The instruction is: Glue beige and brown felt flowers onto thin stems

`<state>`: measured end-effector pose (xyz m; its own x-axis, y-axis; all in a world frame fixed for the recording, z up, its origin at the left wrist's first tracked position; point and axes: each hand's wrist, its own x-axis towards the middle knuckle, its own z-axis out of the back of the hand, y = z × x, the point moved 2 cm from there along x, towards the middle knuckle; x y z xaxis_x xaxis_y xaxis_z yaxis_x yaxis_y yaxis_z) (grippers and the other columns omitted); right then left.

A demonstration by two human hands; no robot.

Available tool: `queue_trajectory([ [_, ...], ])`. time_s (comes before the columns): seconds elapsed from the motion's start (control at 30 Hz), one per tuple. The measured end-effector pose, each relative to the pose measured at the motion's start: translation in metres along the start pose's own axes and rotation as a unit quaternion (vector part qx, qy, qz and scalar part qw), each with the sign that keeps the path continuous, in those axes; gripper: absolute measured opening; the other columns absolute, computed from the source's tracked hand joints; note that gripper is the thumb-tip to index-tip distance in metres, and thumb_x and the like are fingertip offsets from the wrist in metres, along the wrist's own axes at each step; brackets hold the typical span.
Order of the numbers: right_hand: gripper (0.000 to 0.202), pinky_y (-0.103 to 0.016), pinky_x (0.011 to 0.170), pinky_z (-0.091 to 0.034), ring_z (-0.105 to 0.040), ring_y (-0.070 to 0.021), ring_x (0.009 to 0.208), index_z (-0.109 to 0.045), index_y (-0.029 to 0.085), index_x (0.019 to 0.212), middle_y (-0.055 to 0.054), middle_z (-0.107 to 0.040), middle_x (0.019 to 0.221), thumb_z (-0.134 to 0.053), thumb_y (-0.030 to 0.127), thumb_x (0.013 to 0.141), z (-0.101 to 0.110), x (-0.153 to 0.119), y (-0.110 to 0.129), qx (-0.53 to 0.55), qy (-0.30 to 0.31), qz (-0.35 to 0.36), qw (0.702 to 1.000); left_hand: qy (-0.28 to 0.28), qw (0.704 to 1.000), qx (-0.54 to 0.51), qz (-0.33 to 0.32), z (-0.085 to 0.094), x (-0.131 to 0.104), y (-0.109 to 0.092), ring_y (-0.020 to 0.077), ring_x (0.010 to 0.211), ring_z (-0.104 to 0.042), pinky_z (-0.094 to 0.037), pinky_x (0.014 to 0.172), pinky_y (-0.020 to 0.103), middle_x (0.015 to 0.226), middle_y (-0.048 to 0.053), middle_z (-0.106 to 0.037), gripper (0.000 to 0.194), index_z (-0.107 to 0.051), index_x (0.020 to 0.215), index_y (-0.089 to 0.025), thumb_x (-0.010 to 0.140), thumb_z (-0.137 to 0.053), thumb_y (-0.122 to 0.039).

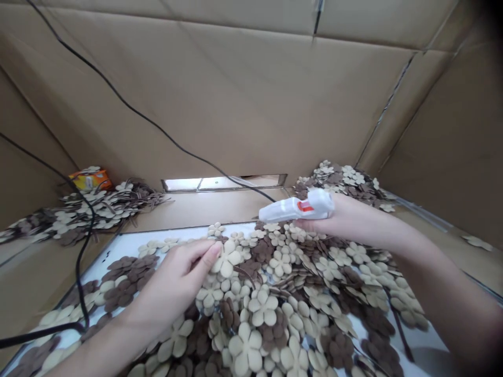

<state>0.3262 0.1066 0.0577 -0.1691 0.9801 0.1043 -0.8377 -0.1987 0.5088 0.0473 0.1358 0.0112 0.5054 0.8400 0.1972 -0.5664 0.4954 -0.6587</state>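
Between its thumb and fingers, my left hand (192,264) pinches a cream five-petal flower (227,258) at the middle of the view. My right hand (320,222) is wrapped round a white glue gun (288,208) with a red-orange part, its nozzle pointing left above the flowers. A black cord runs to the gun from the upper left. Below both hands, many cream and brown flowers (263,306) lie heaped on a white board (129,245). The fingers on the gun's grip are mostly hidden.
Cardboard walls (220,104) surround the work area, with a slot (223,182) low in the far one. More flowers are piled at the back left (86,209) and back right (346,180). An orange packet (91,179) sits at the left. A black cable (80,267) crosses the left side.
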Motion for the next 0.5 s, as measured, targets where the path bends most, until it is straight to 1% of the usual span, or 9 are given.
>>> queue_trajectory([
  [0.07,0.018,-0.025,0.057,-0.038,-0.059,-0.0185,0.069,-0.063,0.024,0.094,-0.001,-0.067,0.082,-0.055,0.034,0.081,-0.005,0.01,-0.01,-0.128,-0.018,0.022,0.991,0.018,0.997,-0.052,0.047,-0.001,0.003,0.004,0.0148,0.057,-0.044,-0.032,0.051,0.023,0.057,-0.002,-0.051,0.038,-0.05,0.06,-0.018,0.087,-0.041,-0.043],
  [0.13,0.021,-0.025,0.06,-0.035,-0.058,-0.02,0.077,-0.061,0.023,0.1,-0.004,-0.067,0.088,-0.051,0.019,0.082,-0.014,0.025,-0.019,-0.256,-0.055,0.081,0.962,0.046,0.989,-0.114,0.084,-0.004,0.006,0.008,0.014,0.054,-0.045,-0.032,0.049,0.022,0.057,-0.002,-0.056,0.039,-0.055,0.061,-0.018,0.086,-0.043,-0.045],
  [0.2,0.026,-0.026,0.064,-0.035,-0.055,-0.0215,0.087,-0.059,0.019,0.102,-0.009,-0.066,0.094,-0.047,0.01,0.081,-0.027,0.045,-0.028,-0.326,-0.079,0.149,0.93,0.086,0.971,-0.187,0.119,-0.008,0.007,0.011,0.014,0.054,-0.051,-0.034,0.049,0.021,0.06,-0.001,-0.062,0.04,-0.057,0.064,-0.018,0.086,-0.043,-0.048],
  [0.23,0.026,-0.027,0.066,-0.034,-0.053,-0.0221,0.089,-0.059,0.017,0.103,-0.011,-0.065,0.096,-0.045,0.009,0.082,-0.033,0.057,-0.033,-0.336,-0.089,0.163,0.923,0.107,0.958,-0.224,0.14,-0.009,0.006,0.011,0.0147,0.056,-0.055,-0.037,0.051,0.021,0.062,0.0,-0.065,0.039,-0.058,0.067,-0.017,0.085,-0.044,-0.049],
  [0.33,0.025,-0.031,0.077,-0.034,-0.05,-0.0236,0.098,-0.055,0.015,0.108,-0.014,-0.062,0.105,-0.043,0.013,0.087,-0.051,0.096,-0.045,-0.31,-0.062,0.184,0.931,0.156,0.921,-0.304,0.186,-0.013,0.004,0.01,0.0171,0.061,-0.064,-0.041,0.052,0.021,0.063,0.002,-0.068,0.038,-0.059,0.072,-0.017,0.083,-0.048,-0.051],
  [0.43,0.025,-0.033,0.085,-0.031,-0.05,-0.0241,0.103,-0.056,0.016,0.108,-0.013,-0.061,0.109,-0.044,0.013,0.086,-0.067,0.133,-0.052,-0.301,-0.025,0.2,0.932,0.168,0.907,-0.33,0.2,-0.016,0.001,0.008,0.0175,0.061,-0.066,-0.042,0.052,0.021,0.062,0.002,-0.068,0.038,-0.059,0.071,-0.016,0.08,-0.053,-0.052],
  [0.5,0.028,-0.034,0.086,-0.032,-0.051,-0.0236,0.102,-0.057,0.016,0.107,-0.012,-0.062,0.109,-0.048,0.009,0.082,-0.077,0.153,-0.056,-0.292,0.009,0.205,0.934,0.167,0.9,-0.347,0.207,-0.019,-0.001,0.008,0.018,0.063,-0.068,-0.044,0.053,0.021,0.062,0.001,-0.067,0.038,-0.06,0.072,-0.016,0.078,-0.056,-0.053],
])
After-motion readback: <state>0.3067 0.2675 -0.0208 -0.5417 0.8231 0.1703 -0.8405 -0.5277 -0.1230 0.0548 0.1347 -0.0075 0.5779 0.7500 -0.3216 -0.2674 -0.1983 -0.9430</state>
